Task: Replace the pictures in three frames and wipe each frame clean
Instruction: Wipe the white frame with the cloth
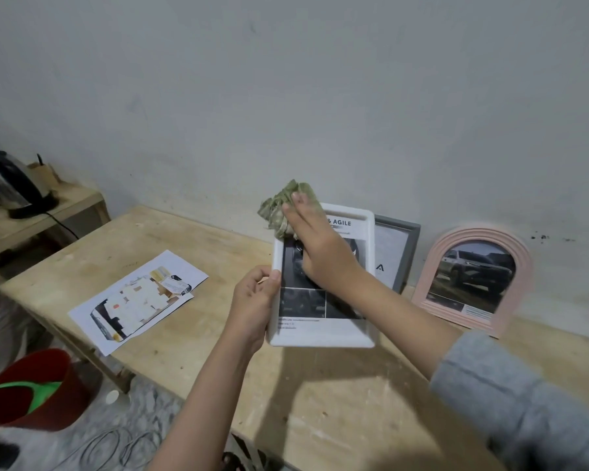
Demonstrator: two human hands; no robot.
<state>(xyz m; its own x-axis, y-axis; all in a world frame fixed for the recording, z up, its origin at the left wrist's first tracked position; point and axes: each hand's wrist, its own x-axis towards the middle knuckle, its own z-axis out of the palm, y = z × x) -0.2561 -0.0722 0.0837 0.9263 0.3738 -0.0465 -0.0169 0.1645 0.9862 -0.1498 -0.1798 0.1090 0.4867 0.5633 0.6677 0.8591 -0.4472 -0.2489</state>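
Grey sleeve [510, 399] nearest of all, low on the right, bunched up on my right arm. And here's my left hand [252, 304], coming up from the near edge, fingers curled round the left side of the white frame [320, 334], thumb over the front of its border, holding it tilted above the wooden table [320, 396]. That frame sits in the middle of the view, with a dark car print inside and the word AGILE readable along its top. My right hand [317, 246] lies flat across the glass, fingers straight and close together, pressing the green cloth [279, 209] against the frame's far left corner; the cloth bunches out beyond my fingertips. Off to the left, loose printed sheets [136, 300] lie overlapped on the tabletop, well apart from the frame. Down on the floor at the near left stands a red bucket [31, 396] with something green inside. Farther back, a grey frame [397, 253] leans against the wall just behind the white one, and right of it a pink arched frame [473, 280] stands with a car picture. Far left, a kettle [11, 185] rests on a lower wooden shelf [65, 205].
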